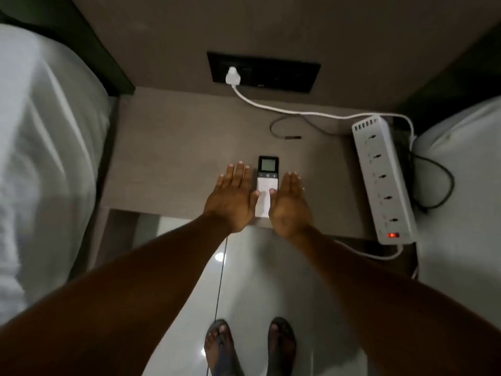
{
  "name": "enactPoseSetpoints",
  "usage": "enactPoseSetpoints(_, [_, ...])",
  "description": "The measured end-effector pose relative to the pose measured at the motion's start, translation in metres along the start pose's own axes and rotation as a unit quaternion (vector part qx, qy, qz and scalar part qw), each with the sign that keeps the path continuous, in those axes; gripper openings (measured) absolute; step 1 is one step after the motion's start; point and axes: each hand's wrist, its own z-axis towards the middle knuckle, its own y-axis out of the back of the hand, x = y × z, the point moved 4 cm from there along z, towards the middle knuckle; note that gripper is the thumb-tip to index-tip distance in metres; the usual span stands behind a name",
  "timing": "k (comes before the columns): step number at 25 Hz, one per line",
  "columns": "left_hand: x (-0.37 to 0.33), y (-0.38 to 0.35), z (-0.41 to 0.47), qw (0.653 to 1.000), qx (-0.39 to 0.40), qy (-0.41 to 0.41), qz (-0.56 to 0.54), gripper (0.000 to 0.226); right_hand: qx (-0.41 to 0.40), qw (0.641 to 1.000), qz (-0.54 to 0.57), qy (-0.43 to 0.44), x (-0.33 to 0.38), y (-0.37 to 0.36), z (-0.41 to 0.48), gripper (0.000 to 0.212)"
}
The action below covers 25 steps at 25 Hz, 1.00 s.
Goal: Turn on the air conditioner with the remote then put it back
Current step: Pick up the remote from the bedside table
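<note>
The air conditioner remote (267, 183) lies flat on the brown bedside table (168, 158), its dark screen end pointing away from me and its white body toward the front edge. My left hand (233, 199) is stretched out flat just left of it, fingers apart, thumb near the remote's side. On the remote's other side is my right hand (288, 203), also flat and extended, its thumb resting on the white part. Neither hand is closed around the remote. The air conditioner itself is out of view.
A white power strip (383, 180) with a lit red switch lies along the table's right side, its white cable running to a plug (232, 76) in the dark wall socket panel. A thin dark cable (287, 131) lies behind the remote. White-sheeted beds flank the table.
</note>
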Motion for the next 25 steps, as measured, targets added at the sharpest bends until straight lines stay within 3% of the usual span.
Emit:
enactPoseSetpoints(4, [0.004,-0.024,0.014,0.999,0.002,0.037,-0.036,0.057,-0.040,0.998,0.033,-0.021,-0.003,-0.014,0.017,0.055])
enactPoseSetpoints(7, [0.005,-0.029,0.021,0.989,-0.045,0.093,-0.103,0.028,-0.053,0.997,0.053,-0.035,-0.004,-0.020,0.023,0.038])
enactPoseSetpoints(9, [0.004,-0.028,0.033,0.975,-0.052,0.141,-0.164,0.021,-0.034,0.999,0.028,-0.020,-0.003,-0.021,0.032,0.031])
enactPoseSetpoints(14, [-0.010,-0.029,0.051,0.956,-0.048,0.171,-0.233,0.021,-0.049,0.995,0.073,-0.053,0.004,-0.019,0.045,0.028])
enactPoseSetpoints(19, [-0.012,-0.030,0.050,0.938,-0.052,0.191,-0.283,0.018,-0.067,0.971,0.168,-0.156,0.005,-0.016,0.053,0.042])
enactPoseSetpoints(25, [-0.019,-0.012,0.029,0.937,-0.058,0.146,-0.312,0.027,-0.036,0.939,0.252,-0.234,0.002,-0.017,0.038,0.044])
